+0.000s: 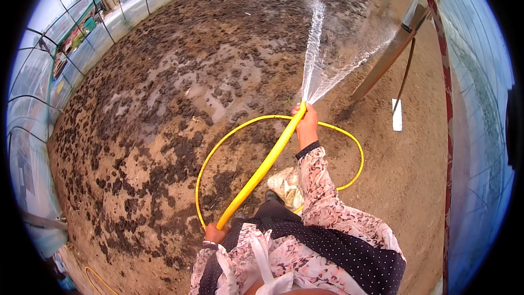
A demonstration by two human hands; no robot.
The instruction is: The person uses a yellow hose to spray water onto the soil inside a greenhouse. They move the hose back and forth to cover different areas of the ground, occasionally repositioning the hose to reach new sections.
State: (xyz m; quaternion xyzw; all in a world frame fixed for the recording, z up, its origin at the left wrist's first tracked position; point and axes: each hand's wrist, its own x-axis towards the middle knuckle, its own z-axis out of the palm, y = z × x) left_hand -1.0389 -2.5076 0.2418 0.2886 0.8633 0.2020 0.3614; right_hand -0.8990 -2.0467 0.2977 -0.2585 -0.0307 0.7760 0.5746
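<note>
A yellow hose [262, 168] runs from my left hand [215, 233] by my hip up to my right hand [308, 122], which grips it at its outlet end. Two streams of water [313, 49] leave the outlet, one straight ahead and the other off to the right. They spray over wet, dark, clumpy soil [262, 20] where puddles [215, 106] glisten. My left fingers close around the hose lower down. Beyond my hands, more of the same hose curves in a wide loop [362, 155] over the ground.
A crumpled pale sack [285, 184] lies by my shoe [273, 196]. To the right stand a leaning post [378, 63], a white strip [397, 114] and a rusty red pole [446, 90]. Plastic greenhouse walls [32, 159] curve along both sides. More yellow hose [98, 280] lies at the lower left.
</note>
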